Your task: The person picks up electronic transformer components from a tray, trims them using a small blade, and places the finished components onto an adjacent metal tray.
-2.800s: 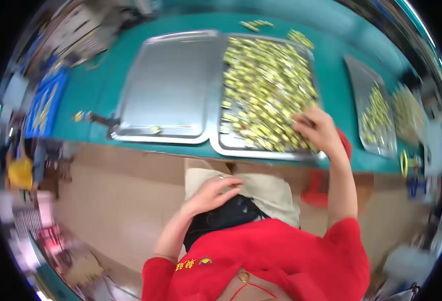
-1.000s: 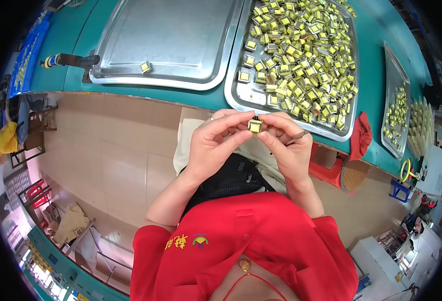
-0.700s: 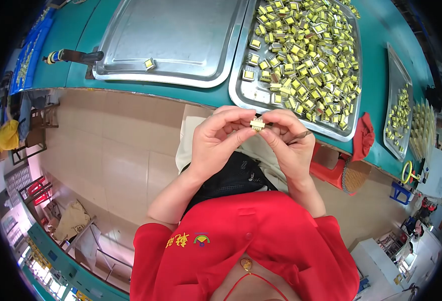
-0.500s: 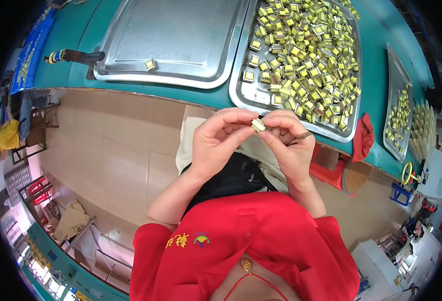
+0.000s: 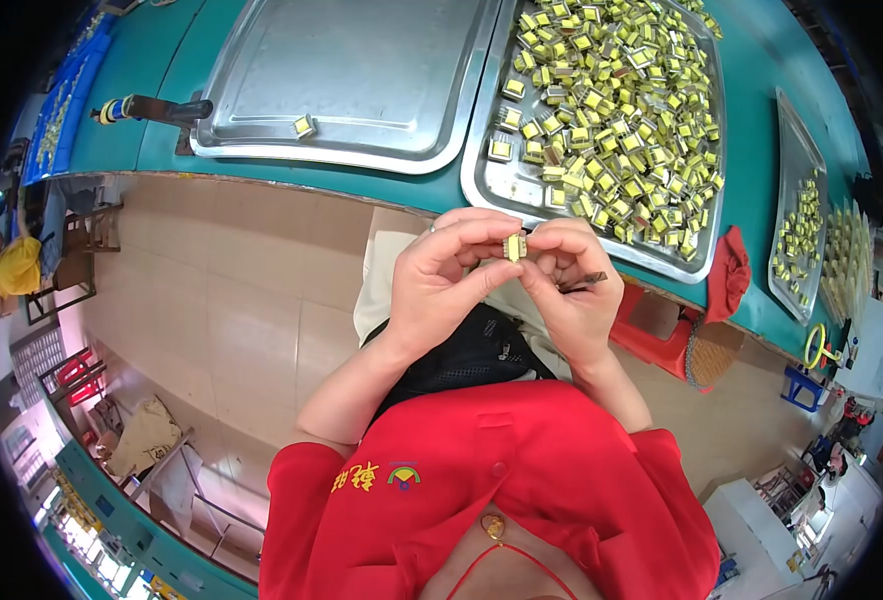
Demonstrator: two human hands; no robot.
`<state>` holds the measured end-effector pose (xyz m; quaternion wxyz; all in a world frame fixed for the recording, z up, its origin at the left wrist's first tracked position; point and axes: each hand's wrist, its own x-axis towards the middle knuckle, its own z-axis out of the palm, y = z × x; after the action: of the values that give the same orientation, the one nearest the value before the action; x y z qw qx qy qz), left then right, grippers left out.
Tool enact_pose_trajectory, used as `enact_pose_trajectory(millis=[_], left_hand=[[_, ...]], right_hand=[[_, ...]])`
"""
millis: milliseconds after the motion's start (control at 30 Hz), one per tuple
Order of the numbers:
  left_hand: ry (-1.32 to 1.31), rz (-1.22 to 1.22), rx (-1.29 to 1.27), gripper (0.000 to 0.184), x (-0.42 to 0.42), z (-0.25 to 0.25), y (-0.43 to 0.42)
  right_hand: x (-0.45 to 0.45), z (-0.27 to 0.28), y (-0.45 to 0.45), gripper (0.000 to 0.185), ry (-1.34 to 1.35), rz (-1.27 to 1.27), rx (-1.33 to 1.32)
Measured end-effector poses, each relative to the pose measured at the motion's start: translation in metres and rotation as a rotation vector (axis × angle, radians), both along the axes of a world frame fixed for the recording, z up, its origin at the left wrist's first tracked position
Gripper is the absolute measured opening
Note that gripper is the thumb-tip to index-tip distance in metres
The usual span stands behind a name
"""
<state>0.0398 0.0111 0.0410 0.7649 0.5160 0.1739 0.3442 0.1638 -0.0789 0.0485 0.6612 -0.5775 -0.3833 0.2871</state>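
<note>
A small transformer (image 5: 515,247), with yellow tape and a row of metal pins, is pinched between both hands in front of the trays. My left hand (image 5: 449,268) grips its left side with thumb and forefinger. From the right, my right hand (image 5: 569,285) holds it by the fingertips. A slim dark tool (image 5: 585,282), of a kind I cannot make out, also sticks out from between the right fingers. Just beyond the hands is a metal tray (image 5: 473,190) heaped with similar transformers (image 5: 621,130).
A second metal tray (image 5: 346,60) to the left carries a single transformer (image 5: 304,126). A dark clamp-like fixture (image 5: 156,110) sits beside it on the green table (image 5: 101,150). At right are a red cloth (image 5: 728,275) and a narrow tray (image 5: 799,200) of more parts.
The transformer has been turned in my fingers and its yellow side now shows more. The dark tool has shifted slightly with the right hand, which tilts a little.
</note>
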Motion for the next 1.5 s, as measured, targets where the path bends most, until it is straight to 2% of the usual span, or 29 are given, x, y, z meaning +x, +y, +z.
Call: enact_pose_trajectory(millis=[567,667,767,967,1167,1367,1500], left_hand=[[0.105,0.041,0.123,0.032,-0.0015,0.003,0.0003],[0.034,0.007,-0.066,0.03,-0.0005,0.0061,-0.0008],[0.038,-0.04,-0.146,0.03,-0.0031,0.003,-0.0012],[0.017,-0.026,-0.183,0.034,-0.0023,0.0026,-0.0021],[-0.038,-0.02,-0.107,0.034,0.0004,0.0,-0.0047],[0.071,0.077,0.155,0.031,0.0015,0.0024,-0.0014],[0.072,0.105,0.129,0.031,0.0018,0.0026,-0.0013]], right_hand=[[-0.0016,-0.0027,0.0019,0.027,0.059,0.008,0.003],[-0.0033,-0.0016,0.0018,0.03,0.075,-0.003,-0.011],[-0.0041,-0.0009,0.0023,0.032,0.042,-0.012,-0.023],[-0.002,-0.0017,0.0007,0.036,-0.071,0.017,-0.029],[-0.0052,-0.0043,0.0046,0.035,-0.096,-0.046,0.021],[-0.0038,-0.0016,0.0025,0.036,-0.149,0.032,0.004],[-0.0067,-0.0008,0.0058,0.034,-0.132,-0.02,0.01]])
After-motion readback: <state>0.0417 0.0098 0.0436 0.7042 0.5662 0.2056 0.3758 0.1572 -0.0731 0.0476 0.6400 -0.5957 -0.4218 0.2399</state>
